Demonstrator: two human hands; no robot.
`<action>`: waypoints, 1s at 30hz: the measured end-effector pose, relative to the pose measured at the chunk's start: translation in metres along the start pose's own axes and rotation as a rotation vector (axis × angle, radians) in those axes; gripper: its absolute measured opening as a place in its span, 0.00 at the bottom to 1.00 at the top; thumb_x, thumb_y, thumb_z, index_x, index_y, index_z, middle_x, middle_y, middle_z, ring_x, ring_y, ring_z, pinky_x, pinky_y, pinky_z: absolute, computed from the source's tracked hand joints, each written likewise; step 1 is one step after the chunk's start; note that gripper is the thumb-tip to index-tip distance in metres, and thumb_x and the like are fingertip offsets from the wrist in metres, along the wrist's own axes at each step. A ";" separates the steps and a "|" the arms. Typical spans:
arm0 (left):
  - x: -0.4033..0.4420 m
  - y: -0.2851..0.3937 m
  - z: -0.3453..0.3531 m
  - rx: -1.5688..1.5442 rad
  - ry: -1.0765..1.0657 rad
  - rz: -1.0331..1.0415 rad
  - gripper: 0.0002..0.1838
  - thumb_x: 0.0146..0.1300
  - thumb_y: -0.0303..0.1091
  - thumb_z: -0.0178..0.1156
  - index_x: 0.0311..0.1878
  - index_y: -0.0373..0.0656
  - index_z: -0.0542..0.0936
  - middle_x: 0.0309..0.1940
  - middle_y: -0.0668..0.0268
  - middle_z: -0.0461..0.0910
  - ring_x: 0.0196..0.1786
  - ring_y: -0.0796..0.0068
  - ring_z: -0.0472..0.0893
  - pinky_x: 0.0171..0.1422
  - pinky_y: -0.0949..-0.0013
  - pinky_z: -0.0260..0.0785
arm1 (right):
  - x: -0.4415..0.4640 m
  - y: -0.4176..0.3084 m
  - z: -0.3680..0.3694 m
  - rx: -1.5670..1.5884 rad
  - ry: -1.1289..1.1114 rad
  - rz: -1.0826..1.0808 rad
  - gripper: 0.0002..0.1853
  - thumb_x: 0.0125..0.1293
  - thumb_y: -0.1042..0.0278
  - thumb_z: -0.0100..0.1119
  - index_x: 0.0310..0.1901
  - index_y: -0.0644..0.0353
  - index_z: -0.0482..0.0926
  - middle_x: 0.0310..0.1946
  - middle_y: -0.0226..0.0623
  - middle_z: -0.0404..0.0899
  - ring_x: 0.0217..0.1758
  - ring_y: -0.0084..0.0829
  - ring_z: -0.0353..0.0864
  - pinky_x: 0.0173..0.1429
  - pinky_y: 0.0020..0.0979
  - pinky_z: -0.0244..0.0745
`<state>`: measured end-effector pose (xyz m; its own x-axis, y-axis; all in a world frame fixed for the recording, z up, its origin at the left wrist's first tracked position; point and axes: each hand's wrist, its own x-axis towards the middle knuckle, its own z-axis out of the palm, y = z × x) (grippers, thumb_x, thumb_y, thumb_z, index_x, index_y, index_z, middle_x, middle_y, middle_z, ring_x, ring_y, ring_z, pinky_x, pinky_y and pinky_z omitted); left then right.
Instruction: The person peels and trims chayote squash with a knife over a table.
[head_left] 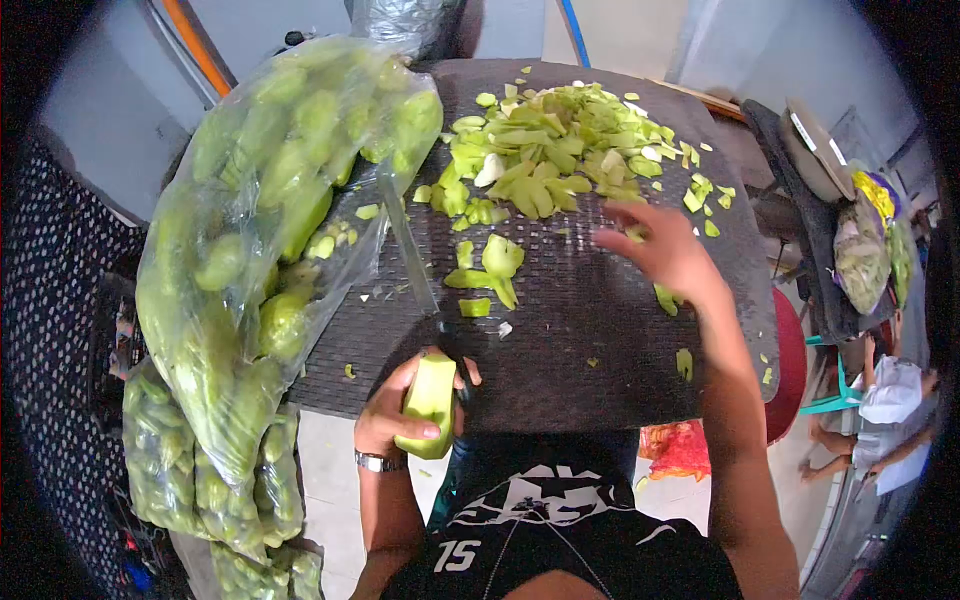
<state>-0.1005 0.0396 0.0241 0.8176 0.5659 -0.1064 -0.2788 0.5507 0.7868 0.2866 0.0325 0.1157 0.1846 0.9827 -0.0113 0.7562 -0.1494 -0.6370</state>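
Observation:
My left hand [385, 415], with a metal watch on the wrist, is wrapped round a pale green peeled chayote [430, 395] at the table's near edge. A long knife [408, 240] points away over the table; its dark handle runs down beside the chayote, by the fingers of that same hand. My right hand [660, 250] hovers over the right part of the table, fingers apart and slightly blurred. A bit of green shows beneath its fingers. Beyond it lies a heap of green peelings [560, 140], with a few loose peels [497, 265] nearer the middle.
A big clear plastic bag [270, 200] of chayotes covers the table's left side. More filled bags [200, 460] stand on the floor below. A red net bag [675, 450] lies under the dark textured table [560, 370]. Another person [890, 390] sits at far right.

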 end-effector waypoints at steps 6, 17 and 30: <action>0.001 -0.006 -0.005 -0.020 -0.007 0.004 0.37 0.38 0.31 0.80 0.54 0.37 0.74 0.59 0.48 0.73 0.39 0.58 0.85 0.42 0.59 0.82 | -0.187 0.110 0.031 -0.582 0.254 0.200 0.58 0.64 0.32 0.66 0.79 0.72 0.53 0.81 0.65 0.51 0.85 0.62 0.49 0.85 0.54 0.46; 0.002 -0.001 -0.003 0.003 -0.024 -0.013 0.36 0.39 0.30 0.79 0.54 0.38 0.74 0.59 0.48 0.72 0.41 0.55 0.85 0.44 0.56 0.82 | -0.025 0.116 0.063 -0.598 0.311 0.248 0.61 0.69 0.22 0.50 0.79 0.78 0.49 0.82 0.64 0.48 0.87 0.55 0.44 0.87 0.54 0.39; 0.002 -0.004 -0.004 0.001 -0.015 0.001 0.37 0.39 0.31 0.80 0.55 0.39 0.73 0.60 0.50 0.73 0.41 0.56 0.85 0.43 0.56 0.82 | 0.167 0.045 0.100 -0.491 0.271 0.356 0.64 0.66 0.15 0.43 0.74 0.82 0.58 0.74 0.72 0.61 0.80 0.60 0.60 0.83 0.48 0.52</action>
<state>-0.0998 0.0411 0.0187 0.8249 0.5570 -0.0968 -0.2789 0.5499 0.7873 0.2887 0.2012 0.0084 0.5788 0.8116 0.0789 0.8063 -0.5551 -0.2044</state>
